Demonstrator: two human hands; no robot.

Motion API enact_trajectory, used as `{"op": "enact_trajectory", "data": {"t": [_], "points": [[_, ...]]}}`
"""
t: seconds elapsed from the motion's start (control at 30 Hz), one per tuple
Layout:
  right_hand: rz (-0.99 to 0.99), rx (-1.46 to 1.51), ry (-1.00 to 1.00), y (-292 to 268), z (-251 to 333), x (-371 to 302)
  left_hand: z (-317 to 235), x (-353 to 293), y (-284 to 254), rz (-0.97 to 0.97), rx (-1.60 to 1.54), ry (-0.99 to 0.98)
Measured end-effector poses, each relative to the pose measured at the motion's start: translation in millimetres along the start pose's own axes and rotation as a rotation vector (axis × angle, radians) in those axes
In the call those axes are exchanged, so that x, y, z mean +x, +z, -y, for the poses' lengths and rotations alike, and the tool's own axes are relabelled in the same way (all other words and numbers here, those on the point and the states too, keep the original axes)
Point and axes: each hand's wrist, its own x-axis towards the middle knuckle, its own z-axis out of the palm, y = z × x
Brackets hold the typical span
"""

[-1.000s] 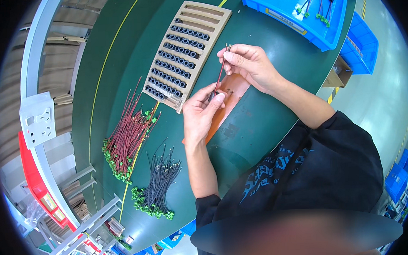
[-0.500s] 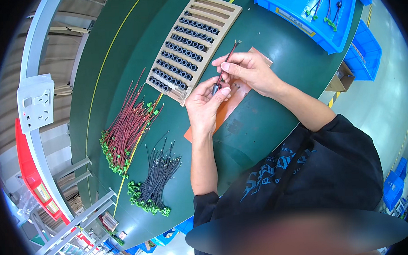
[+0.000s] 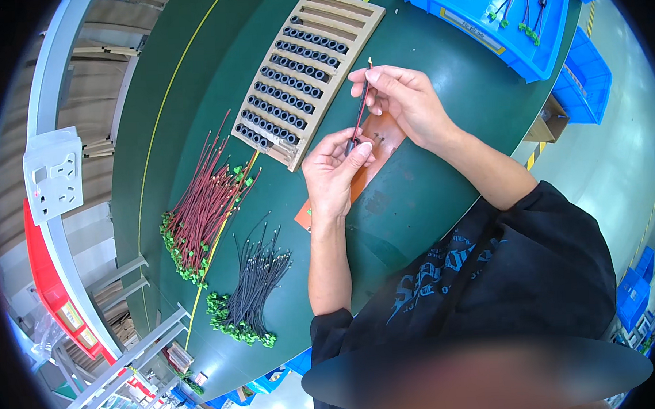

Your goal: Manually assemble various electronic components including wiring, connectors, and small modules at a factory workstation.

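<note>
My left hand (image 3: 335, 171) pinches a small black cylinder, partly hidden by the fingers, with wires running up out of it. Above and to its right, my right hand (image 3: 403, 99) grips the upper stretch of those red and black wires (image 3: 359, 117), close to their bare ends. Under both hands lies an orange strip (image 3: 374, 158) on the green table. Left of them stands a tan slotted tray (image 3: 342, 66) with rows of black ring-shaped parts (image 3: 286, 94).
To the left lie a bundle of red wires (image 3: 209, 202) and a bundle of black wires (image 3: 254, 281), both with green connectors. A blue bin (image 3: 436, 13) holding several wired parts stands at the far right. The curved green table (image 3: 388, 253) has yellow lines.
My right hand has slid up along the wires, and they now stand straighter and closer together. My left hand keeps hold of the black cylinder, slightly lower.
</note>
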Motion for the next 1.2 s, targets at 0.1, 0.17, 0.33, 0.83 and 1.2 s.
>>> {"op": "enact_trajectory", "data": {"t": [0.1,0.17,0.33,0.83,1.2], "points": [[-0.004,0.055,0.003,4.8,1.2,-1.7,0.4,-0.7,0.9,-0.005,0.024,0.009],[-0.006,0.017,-0.027,7.4,-0.3,-1.0,0.5,-0.7,1.4,-0.009,0.02,0.015],[0.034,-0.145,-0.118,1.6,0.5,1.5,1.6,-1.0,4.7,-0.034,0.043,0.033],[-0.02,0.082,-0.121,10.7,1.2,-5.5,-31.2,18.6,9.4,0.012,0.366,0.057],[-0.136,0.221,-0.151,10.5,-7.7,-6.2,-38.7,19.6,3.4,0.105,0.119,-0.236]]}}
